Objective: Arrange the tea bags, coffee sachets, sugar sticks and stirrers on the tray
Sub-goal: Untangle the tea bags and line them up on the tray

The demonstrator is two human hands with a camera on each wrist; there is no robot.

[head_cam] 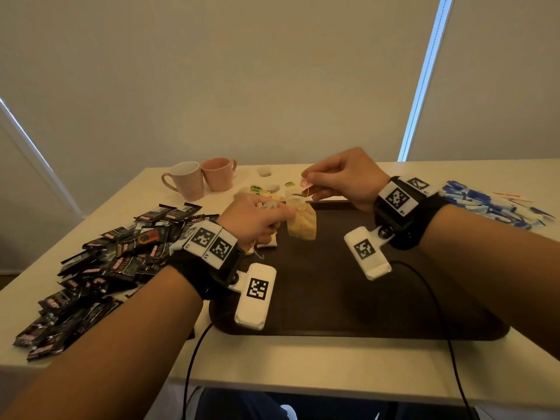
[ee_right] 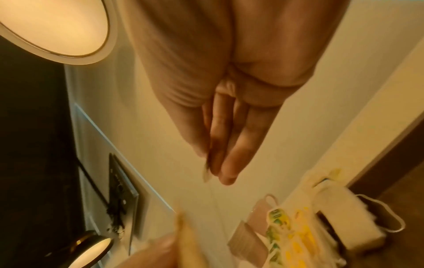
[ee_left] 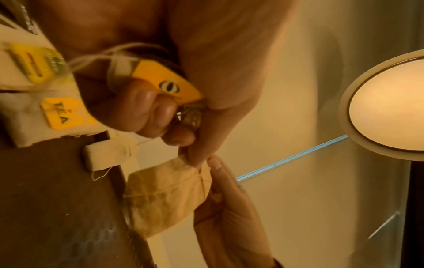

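Head view, left to right: a heap of dark coffee sachets (head_cam: 112, 262) lies on the table (head_cam: 303, 368), beside the tray (head_cam: 348, 298) and off it. Two pink mugs (head_cam: 200, 178) stand at the far edge. The left hand (head_cam: 257, 218) has its fingers curled round a bundle of tea bags, thumb and forefinger pinching the top of one tan tea bag (head_cam: 302, 224) that hangs above the tray's far edge. The right hand (head_cam: 342, 177) pinches what appears to be that bag's string and tag. More tea bags (head_cam: 266, 190) lie loose on the table behind the tray. Blue sugar sticks (head_cam: 485, 206) are piled at far right with thin stirrers (head_cam: 509, 197) beyond them, all off the tray.

Progress, as judged: early. One or two tea bags rest at the tray's far left corner; sachets, sugar and stirrers remain untouched.

The left wrist view alone shows the yellow tags (ee_left: 165, 81) and strings gathered in the left palm, and a small tea bag lying on the tray. The right wrist view alone shows the right fingers (ee_right: 226, 145) pressed together, nearly straight, a small tag at their tips.
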